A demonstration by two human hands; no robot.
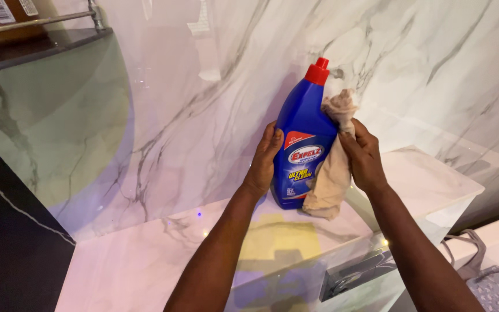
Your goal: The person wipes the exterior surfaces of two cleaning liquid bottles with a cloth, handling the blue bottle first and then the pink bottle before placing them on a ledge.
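The left hand [264, 159] grips the side of a blue bottle [304, 144] with a red cap [318, 71], standing on the marble surface [145, 260]. The right hand [365, 156] clutches a beige cloth [331, 173] pressed against the bottle's other side.

I take this for a home bathroom. White marble wall [203, 86] with grey veins runs behind a marble ledge [145, 254] of the same stone. Below the ledge's front edge sits a chrome flush plate [356, 274]. High to the left of the ledge, a dark corner shelf [41, 46] with a metal rail holds toiletries. On the ledge stands a blue cleaner bottle [304, 144].
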